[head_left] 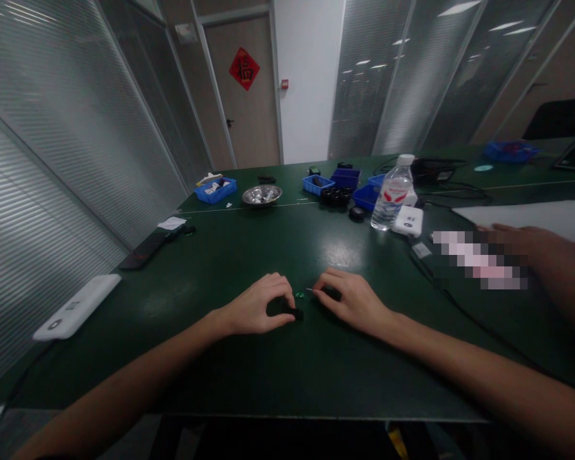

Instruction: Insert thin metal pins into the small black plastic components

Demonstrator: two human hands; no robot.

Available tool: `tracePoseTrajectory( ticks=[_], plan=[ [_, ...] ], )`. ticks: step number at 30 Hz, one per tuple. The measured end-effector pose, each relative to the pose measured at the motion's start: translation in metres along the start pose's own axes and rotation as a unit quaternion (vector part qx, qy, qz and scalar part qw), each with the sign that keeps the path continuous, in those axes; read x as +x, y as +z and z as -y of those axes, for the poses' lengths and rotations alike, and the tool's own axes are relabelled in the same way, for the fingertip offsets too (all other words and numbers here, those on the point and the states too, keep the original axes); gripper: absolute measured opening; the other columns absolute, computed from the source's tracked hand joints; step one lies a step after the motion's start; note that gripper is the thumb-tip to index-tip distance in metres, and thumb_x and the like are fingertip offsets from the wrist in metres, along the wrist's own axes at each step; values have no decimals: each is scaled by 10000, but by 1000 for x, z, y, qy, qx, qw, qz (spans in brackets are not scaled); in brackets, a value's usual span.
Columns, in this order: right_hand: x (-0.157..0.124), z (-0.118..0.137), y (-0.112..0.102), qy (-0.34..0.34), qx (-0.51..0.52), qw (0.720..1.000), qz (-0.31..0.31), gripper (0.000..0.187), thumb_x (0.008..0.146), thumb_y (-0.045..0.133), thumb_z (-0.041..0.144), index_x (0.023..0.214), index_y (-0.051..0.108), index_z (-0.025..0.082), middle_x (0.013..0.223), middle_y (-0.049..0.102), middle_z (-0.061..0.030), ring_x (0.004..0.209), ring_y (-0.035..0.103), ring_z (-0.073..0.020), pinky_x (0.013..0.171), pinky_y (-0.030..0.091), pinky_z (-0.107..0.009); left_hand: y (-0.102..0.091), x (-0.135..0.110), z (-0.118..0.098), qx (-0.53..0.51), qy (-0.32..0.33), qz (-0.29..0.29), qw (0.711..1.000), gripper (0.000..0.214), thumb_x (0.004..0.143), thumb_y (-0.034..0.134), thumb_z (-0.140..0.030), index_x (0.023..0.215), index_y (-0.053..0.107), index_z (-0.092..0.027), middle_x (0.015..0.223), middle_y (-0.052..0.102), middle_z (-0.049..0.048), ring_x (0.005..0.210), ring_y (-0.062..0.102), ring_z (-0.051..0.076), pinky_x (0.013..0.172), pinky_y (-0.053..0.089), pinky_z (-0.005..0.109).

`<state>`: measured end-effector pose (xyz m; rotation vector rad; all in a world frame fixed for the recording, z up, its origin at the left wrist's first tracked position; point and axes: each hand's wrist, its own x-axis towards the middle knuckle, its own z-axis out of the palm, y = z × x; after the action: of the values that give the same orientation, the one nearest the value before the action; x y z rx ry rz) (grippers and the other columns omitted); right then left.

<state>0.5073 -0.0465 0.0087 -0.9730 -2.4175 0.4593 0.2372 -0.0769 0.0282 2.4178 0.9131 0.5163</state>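
Observation:
My left hand (263, 305) rests low over the dark green table (249, 377), thumb and fingers closed on a small black block-like part (298, 314). Just to its right, my right hand (347, 297) pinches a thin, light-coloured pin-like piece (309, 291) that points left. Between the two hands lies a tiny shiny green piece (299, 295), close to the tip of the thin piece. Whether they touch, I cannot tell. The exact kind of these small things is too small to make out.
A water bottle (393, 195) stands at the right beside a white box (409, 221). Farther back are a metal bowl (262, 196) and blue trays (216, 191). A white device (76, 306) lies left. Another person's hand (531, 246) is at the right, near a cable (453, 300).

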Motion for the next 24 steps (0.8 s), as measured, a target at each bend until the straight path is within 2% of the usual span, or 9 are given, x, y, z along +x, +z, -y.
tracePoseTrajectory(
  ticks=[5, 8, 14, 19, 24],
  plan=[
    [0, -1, 1, -2, 3, 1000, -3, 106, 974, 591, 271, 939, 673, 214, 914, 635, -25, 754, 588, -156, 688, 438, -283, 3, 1, -1, -1, 5, -17, 1000, 143, 905, 685, -283, 1010, 643, -197, 1184, 642, 82, 1140, 555, 233, 1020, 428, 394],
    [0, 0, 1, -2, 4, 1000, 1, 98, 973, 594, 271, 938, 667, 216, 916, 634, -23, 750, 586, -155, 689, 439, -284, 5, 2, -2, 17, 6, -26, 999, 163, 918, 660, -265, 1071, 641, -211, 1241, 649, 77, 1194, 545, 234, 1047, 413, 407],
    [0, 1, 0, -3, 7, 1000, 1, 93, 975, 595, 267, 949, 670, 218, 931, 637, -20, 764, 590, -155, 697, 443, -285, 5, 2, -4, 68, 5, -16, 998, 240, 944, 613, -275, 1176, 656, -233, 1199, 684, 71, 1164, 563, 245, 1010, 426, 426],
    [0, 1, -1, -2, 8, 1000, 2, 95, 974, 599, 269, 948, 672, 216, 917, 630, -16, 759, 585, -151, 673, 430, -282, 7, 2, -5, 56, -11, -49, 997, 401, 941, 615, -280, 1337, 589, -225, 1249, 653, 92, 1159, 564, 242, 1007, 458, 423],
    [0, 0, -1, -4, 8, 1000, 6, 102, 978, 599, 281, 963, 677, 216, 929, 633, -20, 758, 588, -150, 674, 435, -282, 9, 3, -4, 64, -15, -51, 997, 386, 944, 626, -331, 1315, 627, -223, 1250, 630, 97, 1163, 559, 243, 1014, 477, 415]
  ],
)
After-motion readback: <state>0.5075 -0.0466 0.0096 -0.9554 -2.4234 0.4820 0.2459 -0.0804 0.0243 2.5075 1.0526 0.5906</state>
